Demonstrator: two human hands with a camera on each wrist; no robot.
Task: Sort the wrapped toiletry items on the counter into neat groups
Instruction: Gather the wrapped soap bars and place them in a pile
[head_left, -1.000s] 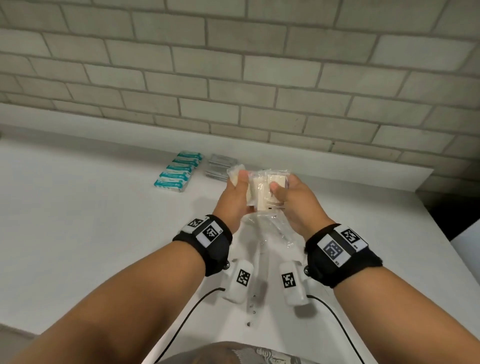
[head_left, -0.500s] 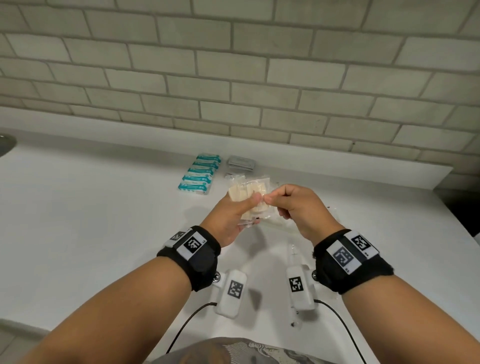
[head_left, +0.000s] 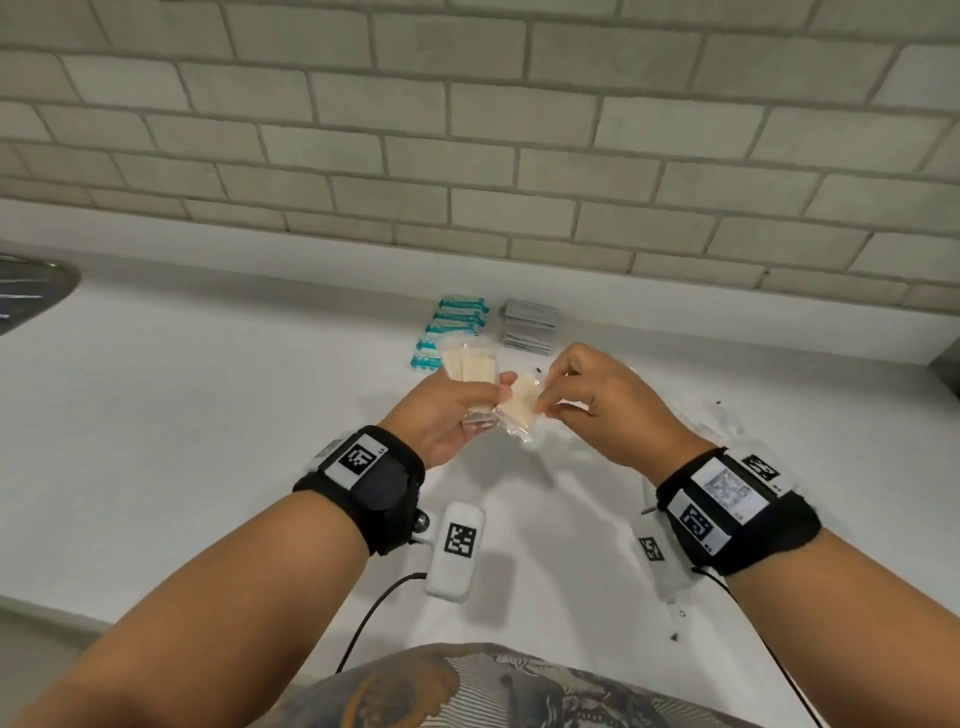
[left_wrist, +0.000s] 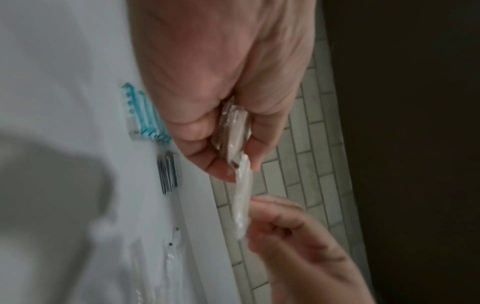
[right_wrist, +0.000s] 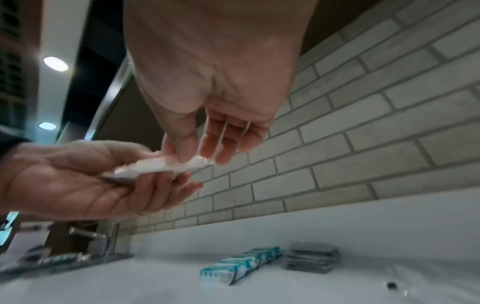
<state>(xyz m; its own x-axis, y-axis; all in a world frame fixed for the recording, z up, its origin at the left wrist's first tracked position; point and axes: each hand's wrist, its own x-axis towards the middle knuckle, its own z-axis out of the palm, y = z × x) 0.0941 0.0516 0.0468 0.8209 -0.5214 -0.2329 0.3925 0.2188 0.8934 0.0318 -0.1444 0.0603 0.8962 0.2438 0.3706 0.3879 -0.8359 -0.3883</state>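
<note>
My left hand (head_left: 485, 402) grips a small stack of cream packets in clear wrap (head_left: 470, 366) above the white counter (head_left: 208, 441). My right hand (head_left: 544, 408) pinches the end of a single cream packet (head_left: 519, 413), which still touches the stack's near end. The left wrist view shows the held stack (left_wrist: 233, 131) edge-on and the single packet (left_wrist: 242, 195) stretching down to the right hand's fingers (left_wrist: 285, 224). From the right wrist, the single packet (right_wrist: 155, 166) lies across the left hand's fingers (right_wrist: 161, 189).
A row of teal packets (head_left: 457, 325) and a stack of grey sachets (head_left: 530, 322) lie by the back ledge. Clear-wrapped items (head_left: 727, 421) lie on the counter at the right. A sink edge (head_left: 31, 291) shows far left, and a brick wall (head_left: 519, 130) stands behind.
The hands were together on the cream stack. Now the right hand has drawn one packet away toward the right, while the left hand keeps the rest and has shifted slightly left.
</note>
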